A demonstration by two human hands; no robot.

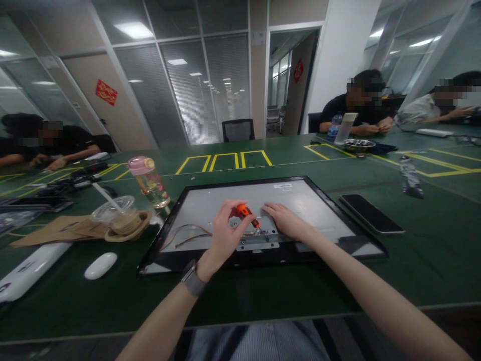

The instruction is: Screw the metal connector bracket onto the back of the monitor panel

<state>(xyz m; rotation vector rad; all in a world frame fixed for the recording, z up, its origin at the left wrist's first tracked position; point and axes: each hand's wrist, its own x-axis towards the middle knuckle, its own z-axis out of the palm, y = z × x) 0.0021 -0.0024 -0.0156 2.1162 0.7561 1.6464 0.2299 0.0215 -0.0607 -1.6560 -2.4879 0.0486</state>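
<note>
- The left hand (225,234) is closing around an orange screwdriver (246,212), with the fingers wrapping the handle and the tip pointing down and to the right.
- The screwdriver's tip is sitting at the far edge of a metal bracket (257,243); whether it is engaging a screw is too small to tell.
- The right hand (286,221) is lying open and flat, fingers stretched out, pressing on the grey back of a display panel (323,200) just beside the bracket.
- The panel is lying face down on the green surface (432,260), directly in front of the person, with the bracket near its closest edge.
- Thin coloured wires (184,233) are trailing over the panel's left part.
- A watch (193,279) is showing on the left wrist.
- A dark phone (372,213) is lying right of the panel, and a white mouse (100,264) left of it.
- A plastic cup (112,212) and a pink-lidded bottle (150,182) are standing further left.
- Other people are sitting along the far sides of the surface.
</note>
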